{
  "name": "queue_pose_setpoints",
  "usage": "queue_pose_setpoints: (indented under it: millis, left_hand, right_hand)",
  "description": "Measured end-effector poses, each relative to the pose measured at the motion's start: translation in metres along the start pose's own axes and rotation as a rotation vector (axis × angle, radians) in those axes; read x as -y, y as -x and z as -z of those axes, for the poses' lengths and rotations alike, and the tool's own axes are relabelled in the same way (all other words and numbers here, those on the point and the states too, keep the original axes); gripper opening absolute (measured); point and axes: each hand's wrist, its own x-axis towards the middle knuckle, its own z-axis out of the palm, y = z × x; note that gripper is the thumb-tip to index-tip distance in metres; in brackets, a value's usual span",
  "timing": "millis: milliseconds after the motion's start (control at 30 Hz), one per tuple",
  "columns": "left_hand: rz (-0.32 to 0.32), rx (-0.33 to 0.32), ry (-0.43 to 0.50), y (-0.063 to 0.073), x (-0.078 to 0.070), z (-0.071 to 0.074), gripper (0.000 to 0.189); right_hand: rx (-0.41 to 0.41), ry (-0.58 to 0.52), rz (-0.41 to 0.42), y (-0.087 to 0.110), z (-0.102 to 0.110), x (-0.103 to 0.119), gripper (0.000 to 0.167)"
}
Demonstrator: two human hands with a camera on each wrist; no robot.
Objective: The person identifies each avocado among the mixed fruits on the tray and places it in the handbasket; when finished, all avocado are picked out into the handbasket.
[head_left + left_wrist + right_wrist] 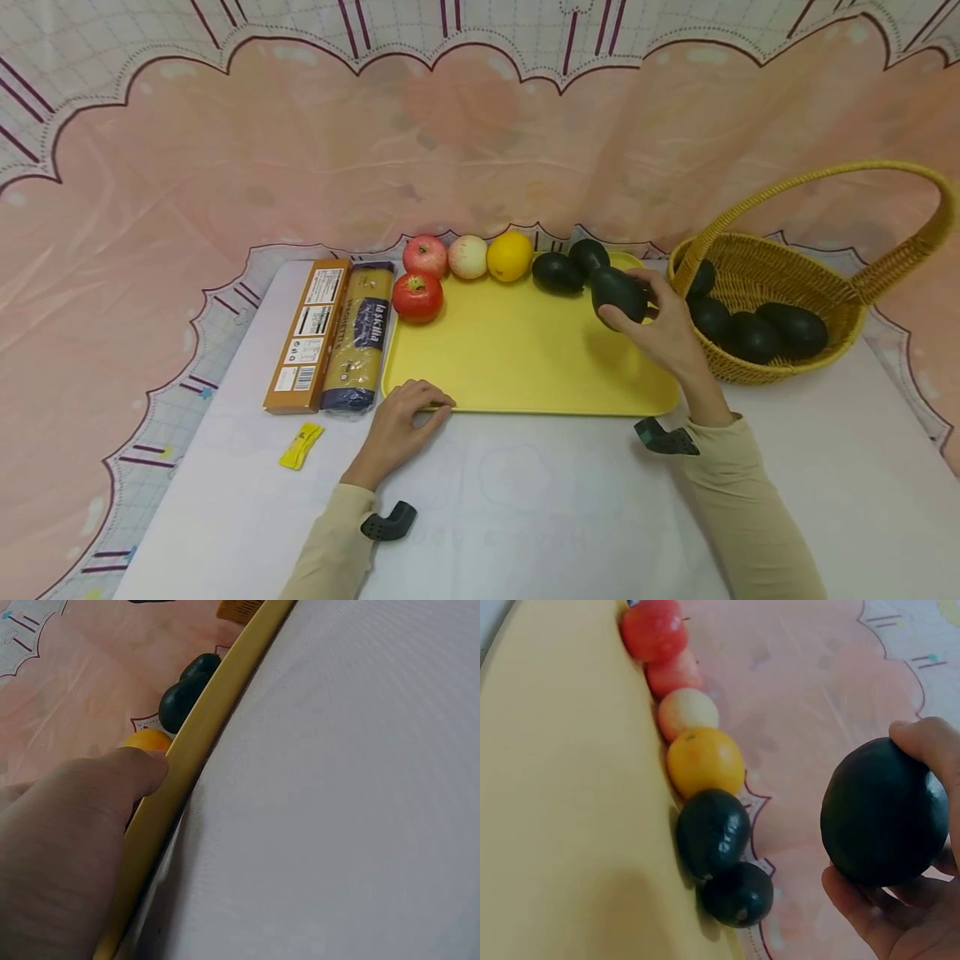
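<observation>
One avocado (pixel 617 296) fills the curled right grip (pixel 672 329); the left grip (pixel 403 429) touches the tray (pixel 517 367).

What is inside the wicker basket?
Four dark avocados show inside the wicker basket, the leftmost partly covered. Whatever lies directly beneath them cannot be seen, because they cover that part of its floor.

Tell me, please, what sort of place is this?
Probably a staged set indoors: a patterned backdrop rises behind a white tabletop, where a yellow tray and a wicker basket stand side by side.
</observation>
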Motion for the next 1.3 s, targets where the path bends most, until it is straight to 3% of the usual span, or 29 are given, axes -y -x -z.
queue_pose_setpoints:
  millis: [267,733,1300]
  left_hand:
    - [0.003,-0.001,-0.005,0.0,-0.001,0.001,0.01]
    - [0.02,0.028,0.0,0.0,0.001,0.002,0.008]
    - [0.008,0.007,0.0,0.0,0.001,0.0,0.01]
  right_hand:
    - [-0.054,0.07,0.007,0.006,0.012,-0.001,0.062]
    - [-0.186,0.065,-0.035,0.012,0.033,-0.006,0.061]
    - [-0.341,-0.062,-0.094,0.014,0.061,-0.022,0.052]
